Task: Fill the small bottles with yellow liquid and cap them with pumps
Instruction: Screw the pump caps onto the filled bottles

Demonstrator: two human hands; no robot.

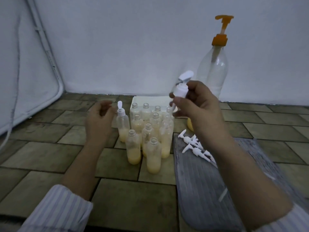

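A single wide-angle view from the person's head looks forward and down at a tiled floor (41, 154), close enough that both forearms reach in from the bottom edge. It faces a pale wall (133, 47) rising behind the cluster of small bottles (150, 134) near the centre. Straight lines bow toward the frame edges

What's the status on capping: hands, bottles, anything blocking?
Right hand holds white pump; left hand open beside capped bottle. Other small bottles uncapped, part-filled. Nothing blocking.
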